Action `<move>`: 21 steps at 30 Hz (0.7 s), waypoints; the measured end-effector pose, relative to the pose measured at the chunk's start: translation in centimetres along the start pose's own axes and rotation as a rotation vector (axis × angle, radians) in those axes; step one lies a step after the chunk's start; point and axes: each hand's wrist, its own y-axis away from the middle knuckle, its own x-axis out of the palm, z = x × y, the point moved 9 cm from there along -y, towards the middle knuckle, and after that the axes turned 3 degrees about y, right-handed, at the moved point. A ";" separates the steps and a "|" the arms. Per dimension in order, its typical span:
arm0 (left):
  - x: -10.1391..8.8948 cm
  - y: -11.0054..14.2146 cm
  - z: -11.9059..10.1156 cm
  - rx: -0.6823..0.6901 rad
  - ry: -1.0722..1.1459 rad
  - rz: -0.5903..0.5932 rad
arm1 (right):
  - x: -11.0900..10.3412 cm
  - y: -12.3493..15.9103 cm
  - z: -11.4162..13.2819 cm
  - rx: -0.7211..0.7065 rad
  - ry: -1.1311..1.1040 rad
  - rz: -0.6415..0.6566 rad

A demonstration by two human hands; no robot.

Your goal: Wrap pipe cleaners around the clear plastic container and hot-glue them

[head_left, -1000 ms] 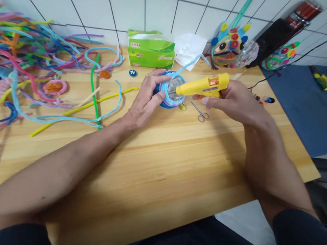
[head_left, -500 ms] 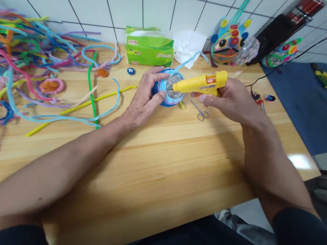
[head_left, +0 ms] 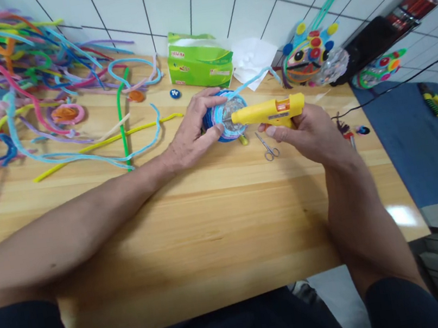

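Note:
My left hand (head_left: 197, 126) is closed around the left side of a round, clear piece wrapped in blue and purple pipe cleaners (head_left: 234, 131), its thumb and fingers resting on the wound rim. A light blue pipe cleaner end (head_left: 253, 79) sticks out from the piece toward the upper right. My right hand (head_left: 307, 131) grips a yellow hot glue gun (head_left: 262, 111), held level with its nozzle at the top of the wrapped piece, close to my left thumb. Small scissors (head_left: 270, 151) lie on the table just below the glue gun.
Many coloured pipe cleaners (head_left: 35, 65) heap at the left. A green tissue pack (head_left: 199, 62) and a white paper (head_left: 253, 60) stand by the tiled wall. Decorated bottles (head_left: 302, 58) and a dark flask (head_left: 384, 32) are at the right, with a black cord (head_left: 404, 84) nearby.
Almost nothing differs. Both hands, the glue gun and the wrapped piece keep their places; the view has shifted very slightly.

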 end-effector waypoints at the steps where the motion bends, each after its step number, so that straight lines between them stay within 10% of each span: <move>1: 0.0 0.0 0.1 -0.008 0.002 0.000 | 0.0 0.0 0.0 -0.002 0.002 -0.007; 21: -0.1 -0.2 -0.7 -0.043 -0.018 0.006 | 0.0 0.1 -0.3 0.080 0.004 -0.037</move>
